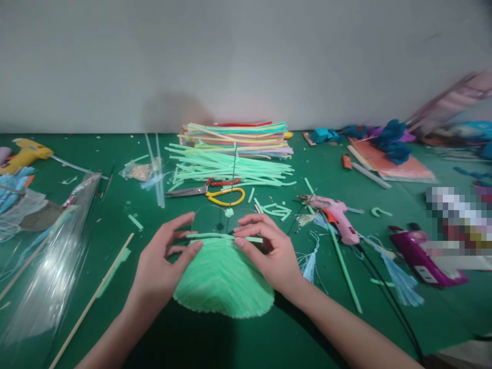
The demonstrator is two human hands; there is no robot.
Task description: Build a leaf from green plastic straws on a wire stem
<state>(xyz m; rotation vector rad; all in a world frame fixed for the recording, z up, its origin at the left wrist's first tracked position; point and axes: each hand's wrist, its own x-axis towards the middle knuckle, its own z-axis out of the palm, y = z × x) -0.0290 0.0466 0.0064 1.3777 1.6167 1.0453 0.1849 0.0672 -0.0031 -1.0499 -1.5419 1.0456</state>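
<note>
Panel of green fuzzy strips (225,282) lay front and centre in the head view, just below the wearer's two hands, its scalloped edge toward the body, presumably so that the straight upper edge was within reach of both thumbs; the right hand (255,241) pinched a loose green strip (215,236) between thumb and fingertips close to the middle, which probably kept it lined up along that edge; the left hand (172,248) was partly curled at the other end, its thumb on the panel's upper left corner, likely as a steadying point, though I could not tell whether its fingers gripped anything; a dark wire (233,177) with a small green tuft (229,212) rose from the middle of the work, seemingly as its spine.

Beyond the hands, scissors (188,192) lay with their blades to the left, near short green offcuts (282,209); a heap of green strips (230,165) lay behind them, crosswise and probably handy for picking up singly, with a multicoloured bundle (238,137) farther back; a pink glue gun (342,220) rested on the right, nozzle pointing away from the right forearm, perhaps for safety.
</note>
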